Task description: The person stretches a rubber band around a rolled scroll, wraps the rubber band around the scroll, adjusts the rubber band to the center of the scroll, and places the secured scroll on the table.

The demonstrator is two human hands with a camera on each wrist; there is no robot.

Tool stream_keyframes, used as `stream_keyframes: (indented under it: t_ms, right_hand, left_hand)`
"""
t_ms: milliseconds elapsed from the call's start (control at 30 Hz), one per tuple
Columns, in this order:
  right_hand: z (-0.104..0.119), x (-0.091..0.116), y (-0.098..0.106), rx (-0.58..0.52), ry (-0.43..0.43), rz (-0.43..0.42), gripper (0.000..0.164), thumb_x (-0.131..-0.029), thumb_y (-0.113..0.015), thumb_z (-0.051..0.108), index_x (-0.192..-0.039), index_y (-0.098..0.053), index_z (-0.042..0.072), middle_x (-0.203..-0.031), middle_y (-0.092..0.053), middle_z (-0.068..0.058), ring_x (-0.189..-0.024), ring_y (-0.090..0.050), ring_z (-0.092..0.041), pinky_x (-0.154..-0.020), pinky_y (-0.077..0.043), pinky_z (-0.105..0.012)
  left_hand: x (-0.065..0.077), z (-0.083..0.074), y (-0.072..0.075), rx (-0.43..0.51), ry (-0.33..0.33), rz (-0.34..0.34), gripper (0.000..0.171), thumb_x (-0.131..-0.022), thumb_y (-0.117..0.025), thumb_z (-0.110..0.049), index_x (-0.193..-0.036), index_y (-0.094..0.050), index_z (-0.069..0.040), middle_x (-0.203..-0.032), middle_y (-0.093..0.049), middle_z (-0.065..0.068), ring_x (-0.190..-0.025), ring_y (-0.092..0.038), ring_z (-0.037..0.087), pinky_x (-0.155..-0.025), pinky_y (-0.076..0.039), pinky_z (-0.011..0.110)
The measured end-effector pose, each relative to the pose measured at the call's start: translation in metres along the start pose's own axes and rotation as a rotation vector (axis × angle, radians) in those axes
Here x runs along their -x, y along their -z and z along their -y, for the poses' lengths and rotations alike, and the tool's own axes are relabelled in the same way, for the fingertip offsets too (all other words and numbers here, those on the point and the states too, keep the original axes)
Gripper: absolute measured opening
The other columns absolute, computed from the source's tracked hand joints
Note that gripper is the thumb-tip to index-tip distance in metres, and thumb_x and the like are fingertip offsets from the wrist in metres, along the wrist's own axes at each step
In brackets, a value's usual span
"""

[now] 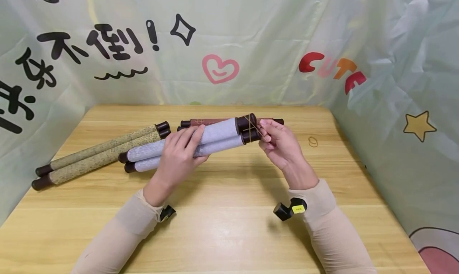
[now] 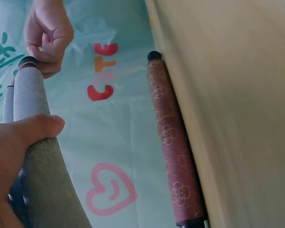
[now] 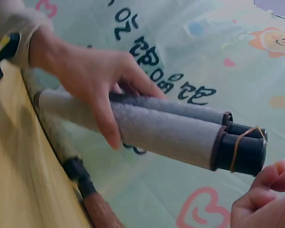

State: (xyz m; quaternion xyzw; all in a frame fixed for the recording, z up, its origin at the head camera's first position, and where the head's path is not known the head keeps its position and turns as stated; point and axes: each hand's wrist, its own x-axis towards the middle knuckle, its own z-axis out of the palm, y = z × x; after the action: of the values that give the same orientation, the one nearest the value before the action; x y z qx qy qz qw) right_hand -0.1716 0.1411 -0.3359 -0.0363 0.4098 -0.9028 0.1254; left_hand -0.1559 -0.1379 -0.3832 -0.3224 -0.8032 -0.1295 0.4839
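My left hand (image 1: 181,152) grips a pale grey-blue scroll (image 1: 218,136) around its middle. It consists of two rolls side by side with dark end knobs, tilted up to the right above the table. A thin tan rubber band (image 3: 236,149) loops over the knobs at its right end. My right hand (image 1: 283,146) pinches a stretched strand of that band between thumb and fingers, just off the knobs. In the left wrist view, the left thumb (image 2: 47,127) lies across the upper roll, and the right hand (image 2: 50,40) is at the far end.
A yellow-green patterned scroll (image 1: 105,154) of two rolls lies at the left of the wooden table (image 1: 222,234). Behind the held scroll lies a reddish-brown flowered scroll (image 2: 168,137). Loose rubber bands (image 1: 313,141) lie on the right. A printed curtain (image 1: 265,66) encloses the back and sides.
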Motion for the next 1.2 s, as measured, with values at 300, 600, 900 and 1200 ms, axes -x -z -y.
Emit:
stream_keyframes:
  t_ms: [300, 600, 900, 1200]
  right_hand:
    - [-0.022, 0.005, -0.012, -0.533, -0.153, 0.125, 0.013, -0.090, -0.063, -0.001, -0.098, -0.053, 0.002, -0.072, -0.056, -0.005, -0.055, -0.050, -0.010, -0.053, -0.026, -0.015]
    - [-0.046, 0.012, -0.028, -0.595, -0.107, 0.013, 0.012, -0.092, -0.052, -0.005, -0.101, -0.051, 0.004, -0.072, -0.059, -0.008, -0.062, -0.055, -0.014, -0.057, -0.043, -0.019]
    - [-0.043, 0.020, -0.035, -0.335, -0.034, -0.021, 0.020, -0.103, -0.039, 0.003, -0.092, -0.055, 0.003, -0.078, -0.062, -0.006, -0.065, -0.060, -0.012, -0.060, -0.050, -0.018]
    - [-0.045, 0.021, -0.033, -0.279, -0.090, 0.097, 0.019, -0.102, -0.045, 0.005, -0.087, -0.056, 0.007, -0.078, -0.064, -0.006, -0.065, -0.059, -0.012, -0.062, -0.051, -0.020]
  left_hand:
    - [-0.004, 0.003, 0.005, 0.017, 0.092, 0.002, 0.080, -0.064, -0.091, -0.032, -0.131, -0.059, -0.002, -0.113, -0.065, 0.019, -0.100, -0.063, 0.038, -0.087, -0.051, 0.052]
    - [-0.004, 0.003, 0.004, 0.039, 0.135, 0.046, 0.083, -0.063, -0.092, -0.034, -0.132, -0.058, -0.003, -0.114, -0.064, 0.019, -0.101, -0.062, 0.037, -0.087, -0.050, 0.051]
    - [-0.005, 0.007, 0.006, 0.032, 0.180, 0.060, 0.087, -0.058, -0.095, -0.034, -0.132, -0.059, -0.005, -0.114, -0.065, 0.018, -0.100, -0.064, 0.037, -0.084, -0.051, 0.051]
    - [-0.007, 0.008, 0.013, 0.051, 0.211, 0.109, 0.088, -0.060, -0.094, -0.035, -0.134, -0.056, -0.004, -0.115, -0.064, 0.020, -0.101, -0.063, 0.038, -0.089, -0.050, 0.053]
